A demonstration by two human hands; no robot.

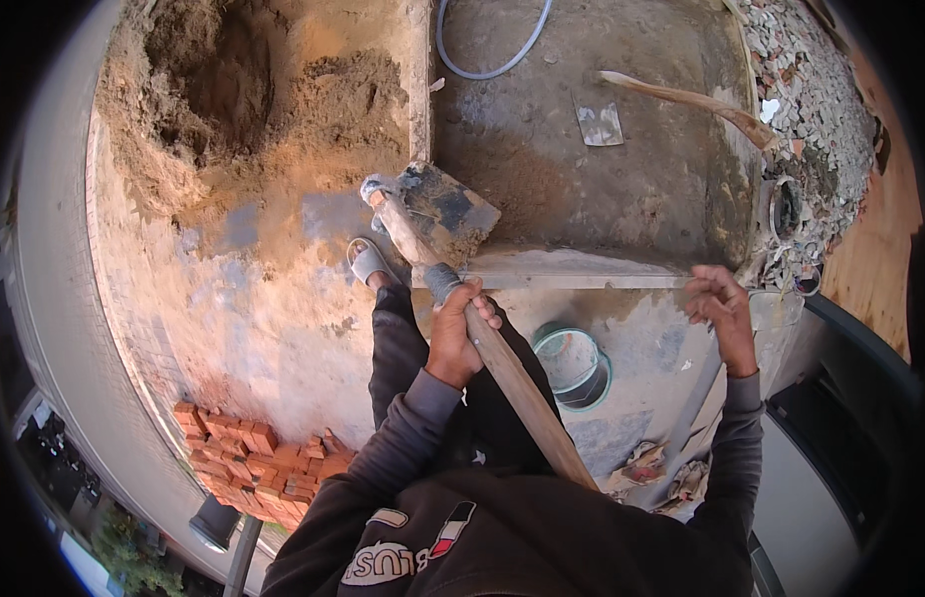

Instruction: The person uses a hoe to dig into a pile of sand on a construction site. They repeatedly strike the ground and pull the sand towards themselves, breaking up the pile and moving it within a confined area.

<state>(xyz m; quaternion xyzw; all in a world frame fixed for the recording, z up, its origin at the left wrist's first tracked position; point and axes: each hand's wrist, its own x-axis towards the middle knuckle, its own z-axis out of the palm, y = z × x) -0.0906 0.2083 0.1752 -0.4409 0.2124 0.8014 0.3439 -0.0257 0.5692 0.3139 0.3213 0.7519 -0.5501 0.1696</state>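
Observation:
A hoe with a broad, dirt-smeared metal blade (450, 211) and a long wooden handle (527, 383) slants across in front of me. My left hand (456, 335) is wrapped round the handle, just below a dark binding (441, 283). The blade hangs over or rests at the corner of a low concrete edge; I cannot tell whether it touches. Off to the right, my right hand (721, 308) is raised away from the handle, its fingers loosely bent and apart with nothing visible in them. The handle's lower end passes close to my body.
A heap of sand (353, 99) lies at the far left. Inside the walled bay (621, 189) are a curved wooden stick (691, 99), a flat plate (599, 123) and a hose (493, 75). A bucket (574, 366), stacked bricks (258, 463) and rubble (816, 90) are around me.

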